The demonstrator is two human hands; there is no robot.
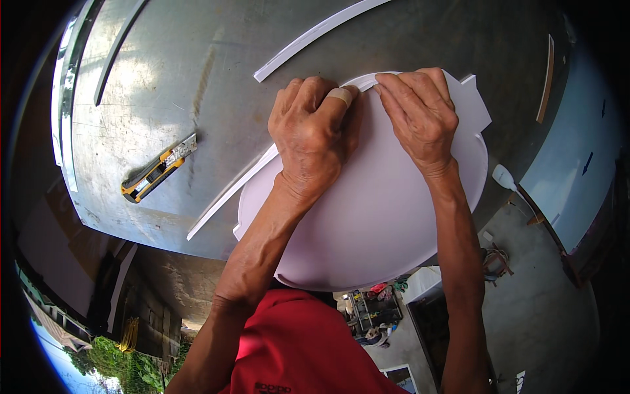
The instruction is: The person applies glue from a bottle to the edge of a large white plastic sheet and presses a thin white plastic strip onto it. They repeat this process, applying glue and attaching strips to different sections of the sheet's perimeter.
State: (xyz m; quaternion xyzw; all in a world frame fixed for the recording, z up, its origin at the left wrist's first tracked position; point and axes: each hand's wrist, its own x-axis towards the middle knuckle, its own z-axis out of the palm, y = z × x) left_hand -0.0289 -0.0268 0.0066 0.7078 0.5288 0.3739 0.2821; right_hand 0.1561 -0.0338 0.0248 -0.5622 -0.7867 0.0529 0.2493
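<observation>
- Thin white strip (237, 187) follows the rounded white panel (380, 203) at its 12 o'clock rim; its tail points toward 8 o'clock.
- Right hand (420, 118) pinches it.
- Left hand (312, 131), nearer the tail, curls over; can't tell whether clamped.

The rounded panel (387, 210) is plain, a pale white tinged lilac, and the thin strip (363, 80) along its curved edge is white. The cutter (156, 174) is yellow-orange and black with a silver tip. The tabletop (164, 79) is metallic grey, whitish under glare, with a brownish streak. The shirt (289, 335) is red, the bandage (339, 96) beige, the sheet (571, 164) at right pale blue with dark arrows, the foliage (125, 364) green
</observation>
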